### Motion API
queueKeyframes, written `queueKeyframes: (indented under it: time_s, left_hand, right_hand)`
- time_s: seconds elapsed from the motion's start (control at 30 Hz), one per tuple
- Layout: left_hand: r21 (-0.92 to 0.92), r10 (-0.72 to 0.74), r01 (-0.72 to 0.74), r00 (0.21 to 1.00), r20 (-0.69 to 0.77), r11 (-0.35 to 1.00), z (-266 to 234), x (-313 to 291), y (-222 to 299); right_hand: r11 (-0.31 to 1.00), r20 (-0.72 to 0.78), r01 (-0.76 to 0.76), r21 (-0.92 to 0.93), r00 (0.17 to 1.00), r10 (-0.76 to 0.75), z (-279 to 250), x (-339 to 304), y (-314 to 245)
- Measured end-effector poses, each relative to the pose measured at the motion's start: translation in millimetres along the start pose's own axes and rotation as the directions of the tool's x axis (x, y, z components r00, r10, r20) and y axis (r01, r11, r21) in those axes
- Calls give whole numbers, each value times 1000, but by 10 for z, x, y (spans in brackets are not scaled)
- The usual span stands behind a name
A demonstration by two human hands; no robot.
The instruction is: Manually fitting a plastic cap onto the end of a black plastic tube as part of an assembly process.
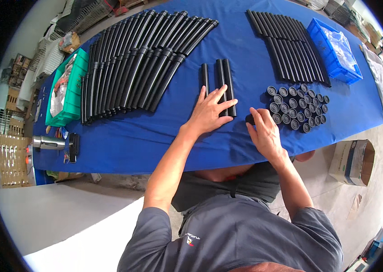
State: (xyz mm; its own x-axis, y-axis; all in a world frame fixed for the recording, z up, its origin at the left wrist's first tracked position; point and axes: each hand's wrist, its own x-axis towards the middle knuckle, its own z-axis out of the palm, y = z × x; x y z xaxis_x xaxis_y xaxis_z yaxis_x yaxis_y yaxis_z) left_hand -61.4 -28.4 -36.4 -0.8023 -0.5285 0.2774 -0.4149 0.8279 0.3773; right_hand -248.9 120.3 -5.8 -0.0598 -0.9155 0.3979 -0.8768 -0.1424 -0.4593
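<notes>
Several black tubes lie in front of me on the blue cloth: a black tube [205, 73] on the left and a close pair, the outer tube [230, 86] on the right. My left hand [207, 111] rests over their near ends, fingers spread, touching them; it hides part of the left one. Beyond their near right end, my right hand [266, 133] has its fingers closed on a small round black cap [249, 119], partly hidden under the fingertips. Just right of that hand stand rows of similar black caps [293, 103], round faces up.
A large fan of capped black tubes [132, 63] fills the left of the blue-covered table [241, 45]. Thinner black tubes [291, 54] lie back right beside a blue crate [350, 72]. A green crate [82, 68], metal cup [48, 143] and dark phone-like object [74, 148] sit left.
</notes>
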Motion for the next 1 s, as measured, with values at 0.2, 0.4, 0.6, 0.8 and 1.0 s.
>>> queueKeyframes:
  time_s: [0.2,0.4,0.6,0.8,1.0]
  left_hand:
    - [49,-14,14,1000,-3,999,-45,-57,-35]
    - [-195,-173,146,977,-127,970,-128,-322,-97]
    - [-61,-198,189,949,-246,980,-270,-410,-45]
    - [45,-212,220,968,-133,974,-356,-710,475]
    - [-56,-294,292,955,-33,955,-386,-1093,932]
  right_hand:
    - [999,75,-19,-50,997,22,189,-52,114]
    - [987,-10,-157,-22,988,157,-77,-90,-260]
    - [933,109,-54,357,994,16,179,-286,-387]
    - [858,216,-142,493,976,38,293,-272,-442]
    - [776,215,-123,619,976,-17,395,-293,-506]
